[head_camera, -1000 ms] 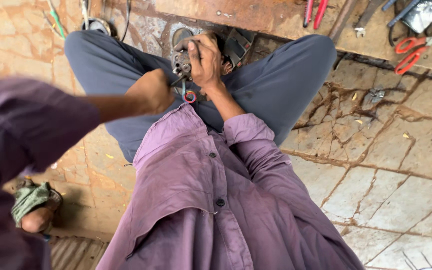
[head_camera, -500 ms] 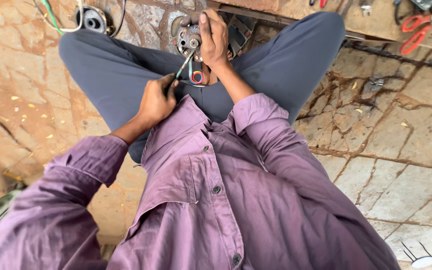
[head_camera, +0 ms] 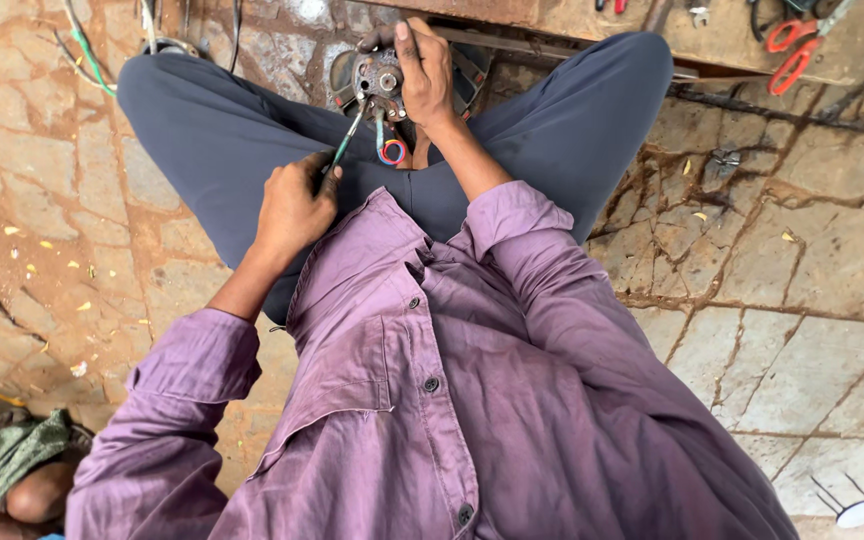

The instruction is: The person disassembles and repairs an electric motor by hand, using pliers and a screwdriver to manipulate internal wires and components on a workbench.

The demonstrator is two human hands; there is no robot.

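I sit cross-legged on a stone floor in grey trousers and a purple shirt. My right hand (head_camera: 422, 70) grips a round grey metal motor part (head_camera: 380, 78) held between my knees. My left hand (head_camera: 295, 205) is closed around the handle of a green-handled screwdriver (head_camera: 344, 143), whose shaft slants up to the left side of the motor part. A small red and blue ring (head_camera: 391, 152) hangs just below the part.
Red-handled pliers (head_camera: 790, 52) and other tools lie on a rusty metal ledge (head_camera: 712, 45) at the top right. Loose wires (head_camera: 87, 55) trail at the top left. A green cloth (head_camera: 7, 462) and someone's foot sit at the bottom left. A small white object (head_camera: 857, 513) lies at the bottom right.
The view has shifted so my left arm is lower and fully in frame. My left hand pulled back from the motor part and now holds the screwdriver angled up to it.
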